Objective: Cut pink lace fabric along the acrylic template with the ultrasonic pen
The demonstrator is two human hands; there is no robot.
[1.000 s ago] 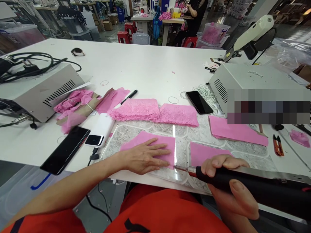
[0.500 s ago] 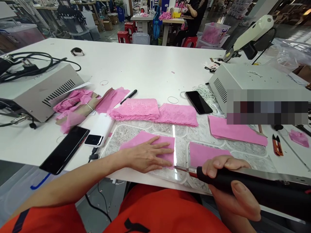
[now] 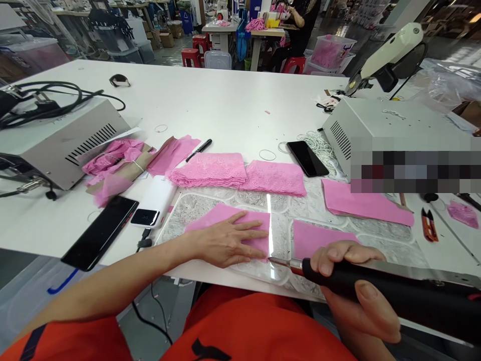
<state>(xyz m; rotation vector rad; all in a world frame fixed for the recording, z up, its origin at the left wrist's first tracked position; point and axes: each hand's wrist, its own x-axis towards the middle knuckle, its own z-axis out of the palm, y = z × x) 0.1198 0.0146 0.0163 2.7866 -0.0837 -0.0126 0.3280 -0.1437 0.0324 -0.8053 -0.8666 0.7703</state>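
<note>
Pink fabric, a single flat piece (image 3: 205, 220), lies at the near middle of the scene on a grey marbled mat (image 3: 398, 230). Of the two hands, the left hand (image 3: 230, 241) rests flat on this piece, fingers extended and spread, gripping nothing. The right hand (image 3: 355, 281) is wrapped around the black handle of a tool (image 3: 424, 296). The tool's metal tip points left and sits at the near right corner of the fabric; whether it touches cannot be told. A second pink piece (image 3: 323, 238) lies to the right, partly covered by the right hand. Beyond, side by side, are two lace stacks (image 3: 210, 168). A black phone (image 3: 308, 159) lies just right of these. Farther right are orange snips (image 3: 429, 225). On the left, a white power bank (image 3: 156, 200) lies beside another phone (image 3: 99, 233) on the white worktop (image 3: 225, 105).
</note>
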